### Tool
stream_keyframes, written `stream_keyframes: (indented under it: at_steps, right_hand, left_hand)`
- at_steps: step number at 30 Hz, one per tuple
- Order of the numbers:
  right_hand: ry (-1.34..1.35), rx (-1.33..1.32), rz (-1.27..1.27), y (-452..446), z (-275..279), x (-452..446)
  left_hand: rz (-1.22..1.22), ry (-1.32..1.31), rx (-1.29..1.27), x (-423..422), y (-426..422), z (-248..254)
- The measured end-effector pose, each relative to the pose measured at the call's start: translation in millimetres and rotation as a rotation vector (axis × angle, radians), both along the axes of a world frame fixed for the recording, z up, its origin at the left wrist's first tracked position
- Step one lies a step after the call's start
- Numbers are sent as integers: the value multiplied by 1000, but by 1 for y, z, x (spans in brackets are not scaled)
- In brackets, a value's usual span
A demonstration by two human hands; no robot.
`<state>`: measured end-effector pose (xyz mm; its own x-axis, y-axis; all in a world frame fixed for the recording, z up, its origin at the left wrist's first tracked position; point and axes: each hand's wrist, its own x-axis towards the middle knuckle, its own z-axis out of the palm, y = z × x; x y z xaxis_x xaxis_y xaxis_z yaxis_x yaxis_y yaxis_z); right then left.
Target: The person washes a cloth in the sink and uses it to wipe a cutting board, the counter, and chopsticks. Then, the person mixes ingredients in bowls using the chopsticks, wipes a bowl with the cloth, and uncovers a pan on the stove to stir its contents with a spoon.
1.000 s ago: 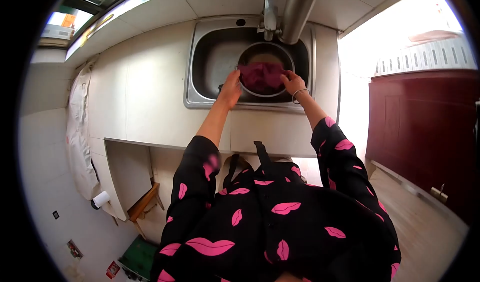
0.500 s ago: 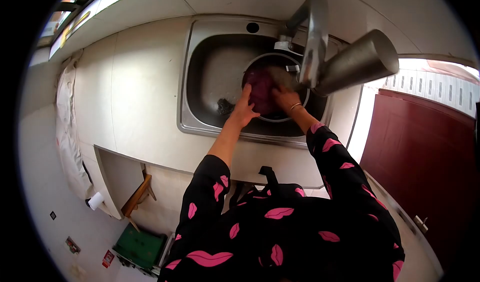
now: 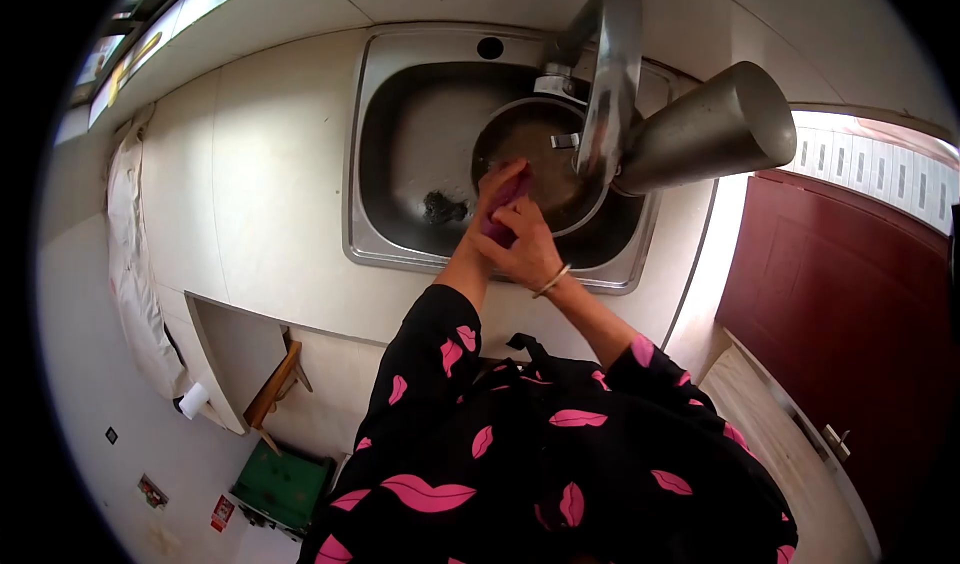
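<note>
A wet-looking purple cloth (image 3: 508,196) is bunched up between my two hands, over the near left part of a round pan (image 3: 590,220) in the sink. My left hand (image 3: 488,202) wraps round it from the left, with the fingers pointing away from me. From the right, my right hand (image 3: 528,248) is closed on the same cloth, its fingers bent. Brownish liquid seems to fill the pan. Part of the cloth is hidden by my fingers.
The steel sink (image 3: 352,199) is set in a pale counter (image 3: 270,184). A faucet (image 3: 618,84) arches over the pan, beside a metal cylinder (image 3: 700,134). A dark clump (image 3: 442,208) lies in the sink's left part. To the right is a dark red door (image 3: 830,314).
The cloth was spread low in the pan under both hands. Now it is gathered small between them, nearer to me. My right hand has moved left to meet my left.
</note>
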<state>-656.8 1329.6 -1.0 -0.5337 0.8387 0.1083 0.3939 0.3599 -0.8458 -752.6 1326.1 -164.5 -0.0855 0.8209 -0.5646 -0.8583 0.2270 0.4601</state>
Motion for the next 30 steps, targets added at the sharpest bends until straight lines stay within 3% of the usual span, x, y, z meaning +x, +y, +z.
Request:
stream_keyframes:
  at_steps: [3, 5, 6, 9, 11, 12, 13, 16, 18, 21, 24, 26, 28, 29, 30]
  right_hand:
    - [43, 8, -162, 11, -37, -7]
    - [-102, -342, -265, 35, -53, -6]
    - [-206, -393, -279, 53, -79, 2]
    - [62, -102, -132, 83, -177, 36]
    - [84, -154, -127, 93, -180, 55]
    - [-9, -94, -104, 96, -182, 54]
    - [-100, -32, -82, 98, -186, 52]
    - [-628, 509, 142, 73, -229, 49]
    - [-677, 468, 279, 68, -222, 46]
    - [-436, -152, 234, 66, -182, 50]
    - [-265, -757, -119, 67, -129, 36]
    - [163, -1274, -210, 61, -106, 24]
    - [344, -1195, -106, 47, -69, 14]
    - [332, -1142, -85, 39, -44, 8]
    - [321, -1085, -65, 30, -24, 2]
  left_hand:
    - [43, -94, -54, 10, 2, 9]
    - [81, -132, -237, 13, 11, 26]
    - [97, -62, -283, 22, 16, 38]
    - [123, 95, -304, 38, 30, 69]
    - [112, 151, -338, 29, 23, 58]
    - [98, 192, -347, 14, 24, 61]
    - [-76, 250, -475, -4, 17, 67]
    - [-112, 175, -624, -17, 6, 57]
    - [-154, 116, -536, -17, -3, 51]
    - [-191, 8, -499, -17, -2, 50]
    - [-238, 36, -557, -12, 6, 51]
    - [-297, -23, -483, -14, 7, 34]
    - [-363, -214, -285, -23, -4, -2]
    - [-303, -240, -381, -23, 6, 51]
    - [-296, -154, -331, -24, 6, 39]
